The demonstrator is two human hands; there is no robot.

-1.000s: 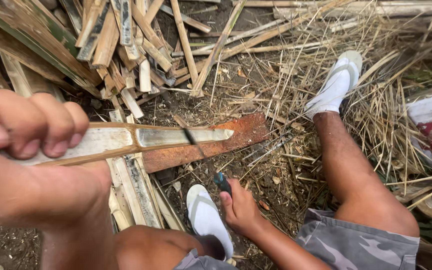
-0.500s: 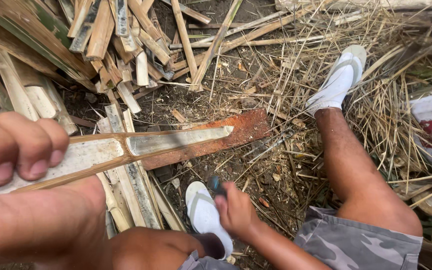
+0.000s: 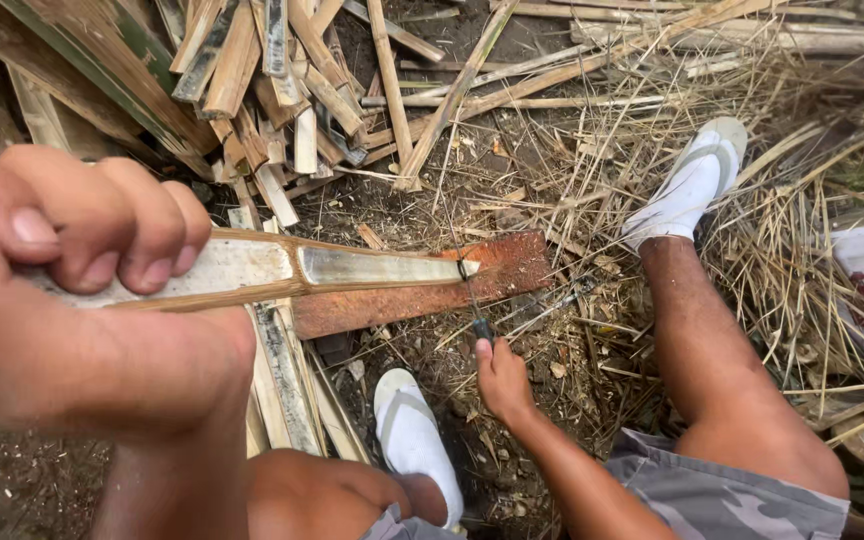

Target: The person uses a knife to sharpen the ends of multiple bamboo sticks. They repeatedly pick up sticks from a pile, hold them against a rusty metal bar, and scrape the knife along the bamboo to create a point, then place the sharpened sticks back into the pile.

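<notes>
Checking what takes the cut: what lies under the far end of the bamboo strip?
A rusty reddish plank lies under the tip of the bamboo strip, on dirt and straw. The right hand holds a blade there; the ground beneath the plank is covered.

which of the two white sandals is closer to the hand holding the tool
The white sandal at bottom centre, just beside the right hand; the other white sandal lies farther away at upper right.
</notes>
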